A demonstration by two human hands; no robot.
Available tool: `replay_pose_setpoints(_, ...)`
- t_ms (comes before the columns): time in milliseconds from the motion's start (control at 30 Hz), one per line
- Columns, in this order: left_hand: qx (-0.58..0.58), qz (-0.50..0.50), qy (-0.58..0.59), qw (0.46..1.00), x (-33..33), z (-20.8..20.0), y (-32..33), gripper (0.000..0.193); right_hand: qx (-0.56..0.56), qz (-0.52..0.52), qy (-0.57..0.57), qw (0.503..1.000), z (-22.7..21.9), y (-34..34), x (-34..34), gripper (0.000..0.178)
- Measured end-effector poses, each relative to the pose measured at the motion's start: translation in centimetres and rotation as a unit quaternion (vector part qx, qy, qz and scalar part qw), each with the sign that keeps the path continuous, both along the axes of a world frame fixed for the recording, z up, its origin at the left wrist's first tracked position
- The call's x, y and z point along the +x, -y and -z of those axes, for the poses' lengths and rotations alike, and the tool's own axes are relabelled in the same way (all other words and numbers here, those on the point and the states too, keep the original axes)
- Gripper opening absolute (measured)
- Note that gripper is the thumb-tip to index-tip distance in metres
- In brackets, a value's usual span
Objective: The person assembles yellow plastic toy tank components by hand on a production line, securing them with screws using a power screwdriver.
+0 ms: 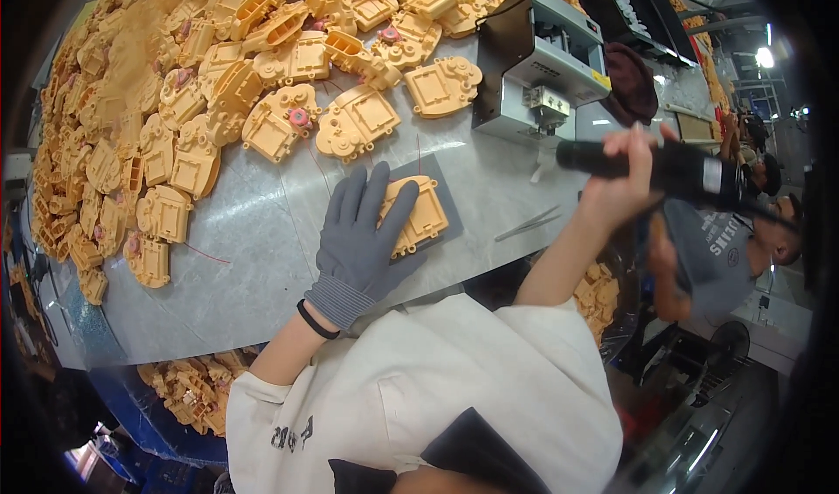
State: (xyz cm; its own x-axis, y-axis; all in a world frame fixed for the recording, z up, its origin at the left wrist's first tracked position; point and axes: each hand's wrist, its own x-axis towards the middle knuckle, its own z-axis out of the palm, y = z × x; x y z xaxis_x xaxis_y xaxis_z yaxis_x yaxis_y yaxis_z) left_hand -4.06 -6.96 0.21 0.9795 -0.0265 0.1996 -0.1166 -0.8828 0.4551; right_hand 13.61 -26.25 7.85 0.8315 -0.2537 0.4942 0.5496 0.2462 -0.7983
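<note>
My left hand (358,236), in a grey knit glove, lies over a yellow plastic housing (424,217) and holds it at its left side. Beneath the housing is a dark grey square pad (451,205) on the metal table. Some of the housing is hidden under the index finger and thumb. My bare right hand (631,166) is raised to the right of the table, its fingers wrapped round a black electric screwdriver (686,170). The tool is held about level, slightly blurred, and apart from the housing. A pair of tweezers (528,223) lies between the pad and my right forearm.
Many similar yellow housings (183,100) are heaped across the far and left table, some with red parts and thin red wires. A metal screw feeder (544,66) stands far right. A blue bin (131,415) sits below left. Another person (712,249) is at the right.
</note>
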Motion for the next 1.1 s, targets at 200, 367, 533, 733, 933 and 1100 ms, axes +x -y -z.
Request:
replay_pose_setpoints(200, -0.018, -0.016, 0.019, 1.0, 0.9, 1.4, 0.2, 0.08, -0.057, 0.01, 0.039, 0.998, -1.1, -1.7, 3.8, 0.029)
replay_pose_setpoints(367, -0.053, 0.032, 0.032, 0.998, 2.3, 1.3, -0.1, 0.079, -0.098, -0.009, 0.008, 0.995, -0.4, -2.6, 4.8, 0.024)
replay_pose_setpoints(533, -0.114, 0.017, 0.107, 0.988, 1.8, 2.9, -0.6, 0.079, -0.126, -0.031, -0.036, 0.991, 0.1, -2.1, 2.5, 0.026)
replay_pose_setpoints(733, -0.158, -0.003, 0.127, 0.979, 0.8, 4.2, -0.8, 0.077, -0.045, -0.275, 0.004, 0.96, -0.6, -2.2, -5.9, 0.04)
replay_pose_setpoints(933, -0.166, 0.004, 0.117, 0.979, 1.0, 4.0, -1.2, 0.077, -0.062, -0.305, -0.009, 0.95, 0.0, -4.2, -8.0, 0.041)
replay_pose_setpoints(1100, -0.181, 0.001, 0.107, 0.978, 0.9, 3.9, -1.3, 0.076, -0.112, -0.316, -0.016, 0.942, 0.5, -4.4, -8.0, 0.039)
